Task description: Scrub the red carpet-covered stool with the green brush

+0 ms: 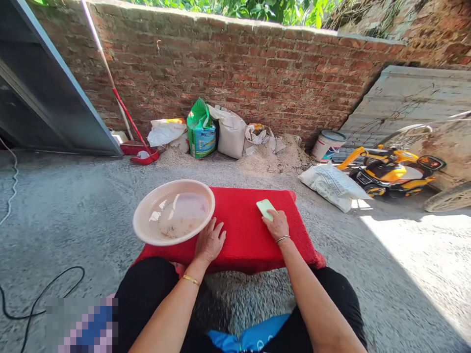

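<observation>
- The left hand (209,241) lies flat, palm down, on the red cloth (243,230) that covers a low stool or table; its fingers are spread apart and hold nothing.
- Just beyond and to the left of that hand, with its rim touching or nearly touching the fingertips, sits a pale pink plastic basin (147,215). It holds water with some pale grains at the bottom.
- The right hand (276,225) rests on the same cloth, well apart from the left; its fingers are loosely curled, with the fingertips on the near end of a light green phone (265,207).
- The phone lies flat on the cloth, slanting away from the right hand toward the far edge.
- A thin bracelet circles each wrist.
- Far ahead of both hands, sacks (217,130) and a sand pile lean against a brick wall (257,68).
- To the right of the right hand, on the ground, lies a white bag (333,186), and past it a yellow toy excavator (390,169).
- Left of the left hand, farther off, a red dustpan (142,152) stands with a broom.
</observation>
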{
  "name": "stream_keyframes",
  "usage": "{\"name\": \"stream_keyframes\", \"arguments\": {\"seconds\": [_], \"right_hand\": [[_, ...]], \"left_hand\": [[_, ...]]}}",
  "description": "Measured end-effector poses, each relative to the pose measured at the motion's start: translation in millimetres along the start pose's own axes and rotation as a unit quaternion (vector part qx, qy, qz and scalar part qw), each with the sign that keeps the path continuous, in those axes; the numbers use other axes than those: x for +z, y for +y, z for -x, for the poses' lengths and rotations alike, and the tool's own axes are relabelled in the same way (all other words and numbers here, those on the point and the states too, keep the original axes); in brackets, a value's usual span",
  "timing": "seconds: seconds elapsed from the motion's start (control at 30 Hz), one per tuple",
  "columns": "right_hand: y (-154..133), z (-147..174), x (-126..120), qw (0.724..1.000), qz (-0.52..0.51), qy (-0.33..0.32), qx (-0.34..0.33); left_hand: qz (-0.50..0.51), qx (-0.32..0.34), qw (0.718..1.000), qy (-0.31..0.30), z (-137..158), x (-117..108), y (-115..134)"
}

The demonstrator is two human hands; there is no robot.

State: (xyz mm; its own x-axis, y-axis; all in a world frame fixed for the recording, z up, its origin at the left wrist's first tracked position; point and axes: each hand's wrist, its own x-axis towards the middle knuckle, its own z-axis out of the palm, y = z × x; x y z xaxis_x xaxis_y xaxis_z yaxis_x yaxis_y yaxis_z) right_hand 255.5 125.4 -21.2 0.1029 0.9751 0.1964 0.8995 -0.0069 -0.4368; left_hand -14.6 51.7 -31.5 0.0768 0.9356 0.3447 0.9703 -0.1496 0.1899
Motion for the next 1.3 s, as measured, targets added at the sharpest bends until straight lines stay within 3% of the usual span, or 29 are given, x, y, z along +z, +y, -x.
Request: {"name": "stream_keyframes", "arguments": {"seconds": [0.17,0.3,0.4,0.5,0.6,0.7,0.77,0.93,1.13,1.23,1.3], "right_hand": [[75.0,-2.4,-38.9,0.974,0.014,0.076,0.212],[85.4,3.3,-38.5,0.964,0.001,0.120,0.236],[54.9,6.8,-17.9,0.981,-0.029,0.135,0.139],[5.3,11.6,10.3,0.993,-0.076,0.083,-0.033],[-40.2,15.9,32.5,0.978,-0.102,0.015,-0.180],[-59.9,13.2,38.5,0.968,-0.085,-0.031,-0.235],[-54.5,6.2,32.1,0.978,-0.055,-0.053,-0.196],[3.6,-12.3,-6.0,0.999,0.036,-0.033,0.018],[69.7,-6.3,-41.9,0.969,0.026,0.061,0.238],[72.1,-1.5,-41.2,0.958,0.004,0.094,0.271],[58.5,0.4,-32.8,0.965,-0.013,0.097,0.243]], "left_hand": [[-0.006,-0.005,1.000,-0.004,-0.5,-1.1,1.1],[-0.009,-0.004,1.000,-0.001,-0.1,-1.1,1.3],[-0.011,-0.007,1.000,-0.001,0.4,-0.3,0.9],[-0.014,-0.004,1.000,-0.002,0.6,0.8,0.1],[-0.019,0.000,1.000,-0.004,0.7,1.1,-0.6],[-0.011,-0.003,1.000,-0.004,0.7,0.6,-0.5],[0.003,-0.006,1.000,-0.006,0.6,0.1,0.0],[0.030,-0.021,0.999,-0.013,0.2,-1.1,1.8],[0.045,-0.027,0.999,-0.010,0.1,-2.6,2.6],[0.044,-0.025,0.999,-0.007,0.3,-3.2,2.5],[0.031,-0.020,0.999,-0.008,0.4,-3.4,2.3]]}}
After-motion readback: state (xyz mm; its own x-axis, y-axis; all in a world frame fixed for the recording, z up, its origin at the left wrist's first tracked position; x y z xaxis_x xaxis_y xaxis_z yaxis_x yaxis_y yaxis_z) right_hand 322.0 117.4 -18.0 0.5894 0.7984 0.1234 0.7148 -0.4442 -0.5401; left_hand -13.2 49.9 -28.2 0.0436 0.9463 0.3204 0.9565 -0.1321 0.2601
